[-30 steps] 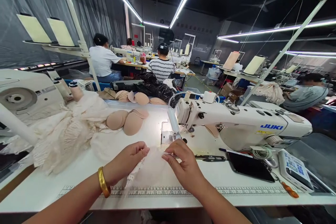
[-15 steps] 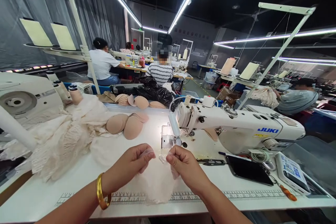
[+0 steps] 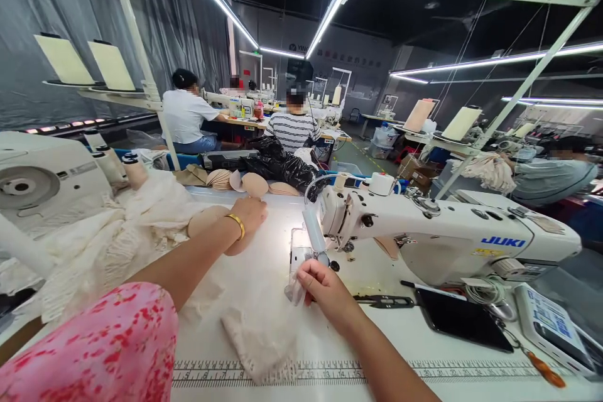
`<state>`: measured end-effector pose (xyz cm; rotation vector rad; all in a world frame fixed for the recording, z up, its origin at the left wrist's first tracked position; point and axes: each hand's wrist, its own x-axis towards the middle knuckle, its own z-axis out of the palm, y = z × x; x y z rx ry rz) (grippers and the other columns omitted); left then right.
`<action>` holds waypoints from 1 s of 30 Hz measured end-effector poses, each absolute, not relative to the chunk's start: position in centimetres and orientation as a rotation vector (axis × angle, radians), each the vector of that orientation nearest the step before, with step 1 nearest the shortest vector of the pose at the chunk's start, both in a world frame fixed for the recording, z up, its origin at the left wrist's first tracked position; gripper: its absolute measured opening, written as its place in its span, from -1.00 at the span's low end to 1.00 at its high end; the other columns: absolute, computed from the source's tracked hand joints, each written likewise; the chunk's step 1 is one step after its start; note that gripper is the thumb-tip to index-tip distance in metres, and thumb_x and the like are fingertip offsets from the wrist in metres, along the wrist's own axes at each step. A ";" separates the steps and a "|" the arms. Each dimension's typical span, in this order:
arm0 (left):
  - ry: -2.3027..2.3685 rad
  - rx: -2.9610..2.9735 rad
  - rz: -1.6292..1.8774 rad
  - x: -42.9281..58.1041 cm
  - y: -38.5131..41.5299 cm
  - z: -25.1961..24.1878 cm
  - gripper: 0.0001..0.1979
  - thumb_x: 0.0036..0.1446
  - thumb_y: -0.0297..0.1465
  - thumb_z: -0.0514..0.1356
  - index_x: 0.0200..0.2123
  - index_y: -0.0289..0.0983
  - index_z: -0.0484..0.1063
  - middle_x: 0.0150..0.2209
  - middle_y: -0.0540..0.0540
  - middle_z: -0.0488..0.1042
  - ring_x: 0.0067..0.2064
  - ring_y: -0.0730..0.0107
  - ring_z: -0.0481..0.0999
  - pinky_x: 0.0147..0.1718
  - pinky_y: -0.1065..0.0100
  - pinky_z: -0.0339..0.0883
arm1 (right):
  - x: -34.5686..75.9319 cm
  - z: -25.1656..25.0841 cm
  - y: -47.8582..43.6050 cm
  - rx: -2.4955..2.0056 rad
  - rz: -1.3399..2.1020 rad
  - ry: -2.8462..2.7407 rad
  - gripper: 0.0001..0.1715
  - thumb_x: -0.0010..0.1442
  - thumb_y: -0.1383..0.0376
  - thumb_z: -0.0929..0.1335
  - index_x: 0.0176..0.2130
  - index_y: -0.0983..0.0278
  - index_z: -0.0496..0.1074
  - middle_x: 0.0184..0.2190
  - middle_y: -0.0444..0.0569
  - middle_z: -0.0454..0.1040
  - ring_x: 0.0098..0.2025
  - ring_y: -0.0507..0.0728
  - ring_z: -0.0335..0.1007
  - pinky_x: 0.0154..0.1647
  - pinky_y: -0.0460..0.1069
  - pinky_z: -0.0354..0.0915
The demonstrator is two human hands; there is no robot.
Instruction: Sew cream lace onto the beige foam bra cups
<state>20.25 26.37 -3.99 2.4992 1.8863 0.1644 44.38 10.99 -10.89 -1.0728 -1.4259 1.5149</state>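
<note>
Near tabletop (image 3: 428, 340) front edge, sheer, crumpled off-wht cloth (image 3: 261, 333) pinched by R hand (image 3: 325, 289); L hand (image 3: 249, 213) grip can't be told.

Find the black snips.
Head view, right of centre: the black snips lie on the table between the right hand and black phone, nearer than the sewing machine.

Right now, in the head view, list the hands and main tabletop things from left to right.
Cream fabric heap, left hand, right hand, dark snips, black-screened device, white box with blue print.
</note>
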 end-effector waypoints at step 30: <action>1.393 1.374 0.834 19.9 4.9 -5.8 -0.65 0.02 -0.07 0.27 -0.39 -0.17 0.24 -0.47 0.09 0.24 -0.40 0.36 0.25 -0.44 0.40 0.16 | 44.9 -9.0 9.6 -1.001 1.595 -1.310 -0.24 0.14 -0.39 0.43 -0.24 0.24 0.45 -0.47 -0.16 0.45 -0.40 0.08 0.40 -0.33 -0.03 0.27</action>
